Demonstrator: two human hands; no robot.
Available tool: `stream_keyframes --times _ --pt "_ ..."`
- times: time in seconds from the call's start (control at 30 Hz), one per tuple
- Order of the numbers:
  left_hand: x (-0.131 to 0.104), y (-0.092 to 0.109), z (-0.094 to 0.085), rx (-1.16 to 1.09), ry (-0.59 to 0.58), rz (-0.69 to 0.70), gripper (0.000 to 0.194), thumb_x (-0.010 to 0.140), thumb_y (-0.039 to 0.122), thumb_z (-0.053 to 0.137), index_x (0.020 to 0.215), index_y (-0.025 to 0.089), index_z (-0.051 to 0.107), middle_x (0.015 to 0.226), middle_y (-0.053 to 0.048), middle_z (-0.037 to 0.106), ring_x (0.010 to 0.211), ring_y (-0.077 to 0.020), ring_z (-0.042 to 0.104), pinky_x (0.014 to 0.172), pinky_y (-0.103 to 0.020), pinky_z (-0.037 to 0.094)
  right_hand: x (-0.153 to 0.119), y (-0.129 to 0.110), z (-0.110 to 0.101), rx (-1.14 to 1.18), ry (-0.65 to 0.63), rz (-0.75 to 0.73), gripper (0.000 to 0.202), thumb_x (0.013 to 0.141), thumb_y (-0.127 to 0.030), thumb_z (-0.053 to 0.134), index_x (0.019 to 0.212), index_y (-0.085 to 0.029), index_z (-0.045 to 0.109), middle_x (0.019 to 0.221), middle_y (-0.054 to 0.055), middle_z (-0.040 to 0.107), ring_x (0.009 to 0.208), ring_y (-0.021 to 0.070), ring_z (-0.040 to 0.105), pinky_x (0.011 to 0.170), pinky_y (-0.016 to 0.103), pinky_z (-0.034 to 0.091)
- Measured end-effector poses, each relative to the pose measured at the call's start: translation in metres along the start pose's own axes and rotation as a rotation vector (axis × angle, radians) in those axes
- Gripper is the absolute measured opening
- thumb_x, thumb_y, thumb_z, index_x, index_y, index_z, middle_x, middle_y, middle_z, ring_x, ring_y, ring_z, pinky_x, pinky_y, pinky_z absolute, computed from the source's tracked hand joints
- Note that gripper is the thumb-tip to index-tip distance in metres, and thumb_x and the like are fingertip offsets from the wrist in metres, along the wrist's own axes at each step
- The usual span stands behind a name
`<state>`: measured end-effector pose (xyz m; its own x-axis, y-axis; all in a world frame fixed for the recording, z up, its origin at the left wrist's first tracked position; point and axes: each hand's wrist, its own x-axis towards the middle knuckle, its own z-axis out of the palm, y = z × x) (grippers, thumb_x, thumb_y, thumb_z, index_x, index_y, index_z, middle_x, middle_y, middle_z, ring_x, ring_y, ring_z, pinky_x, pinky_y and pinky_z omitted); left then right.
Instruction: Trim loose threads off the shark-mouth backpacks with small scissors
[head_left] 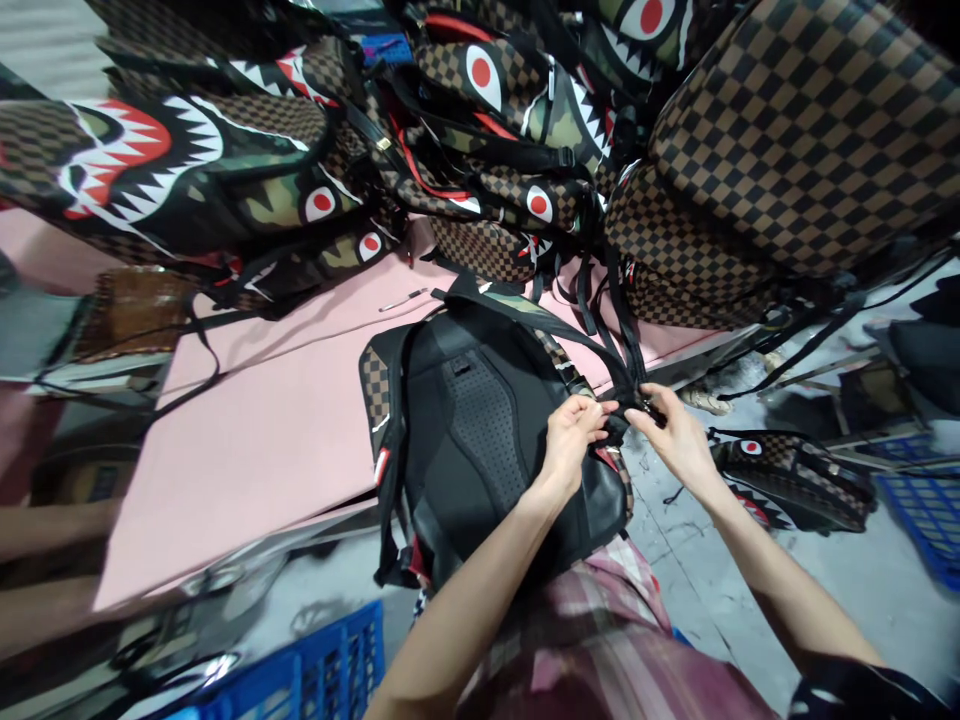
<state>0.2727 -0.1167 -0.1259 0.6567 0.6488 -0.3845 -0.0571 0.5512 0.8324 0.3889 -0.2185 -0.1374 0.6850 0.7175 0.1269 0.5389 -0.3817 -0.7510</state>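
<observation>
A backpack (480,420) lies across the table edge and my lap, its black padded back panel facing up. Brown checkered cloth shows along its sides. At its right edge my left hand (574,435) is closed, thumb and fingers pinching the black strap. My right hand (671,430) grips the same strap close by, around a small dark buckle (651,408). The two hands are almost touching. From them the black shoulder strap (555,325) runs up and left to the top of the backpack. The strap's end is hidden between the fingers.
Several checkered and camouflage backpacks (262,190) with shark teeth are piled along the back of the pink table (247,430). A large checkered bag (817,140) looms at upper right. Another backpack (795,480) lies on the floor at right. Blue crates (300,670) stand low.
</observation>
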Motion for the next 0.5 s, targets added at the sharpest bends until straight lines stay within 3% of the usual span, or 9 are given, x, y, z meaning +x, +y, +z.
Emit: stream_keyframes --times 0.07,0.23,0.5 --pt "0.001 -0.001 0.002 0.011 -0.008 -0.005 0.024 0.070 0.033 0.066 0.067 0.015 0.050 0.093 -0.008 0.069 0.070 -0.0092 0.058 0.063 -0.019 0.044 -0.008 -0.003 -0.011 -0.271 0.098 -0.169 0.038 0.083 -0.042 0.055 0.111 -0.016 0.054 0.092 0.008 0.065 0.076 0.0208 0.056 0.066 0.032 0.035" --pt "-0.001 0.002 0.004 0.014 -0.015 0.002 0.015 0.074 0.027 0.062 0.069 0.015 0.053 0.094 -0.008 0.068 0.076 -0.0104 0.060 0.066 -0.019 0.045 -0.022 -0.016 -0.024 -0.687 0.193 -0.555 0.018 0.088 -0.025 0.051 0.100 -0.016 0.060 0.085 0.007 0.068 0.072 0.0180 0.053 0.070 0.035 0.028" --pt "-0.003 -0.003 0.008 0.079 0.013 0.051 0.011 0.076 0.022 0.058 0.069 0.015 0.055 0.100 -0.007 0.067 0.074 -0.0087 0.059 0.064 -0.016 0.043 -0.019 -0.034 -0.022 -0.908 0.209 -0.655 0.014 0.088 -0.022 0.051 0.093 -0.016 0.062 0.077 0.004 0.067 0.066 0.0165 0.049 0.065 0.035 0.025"
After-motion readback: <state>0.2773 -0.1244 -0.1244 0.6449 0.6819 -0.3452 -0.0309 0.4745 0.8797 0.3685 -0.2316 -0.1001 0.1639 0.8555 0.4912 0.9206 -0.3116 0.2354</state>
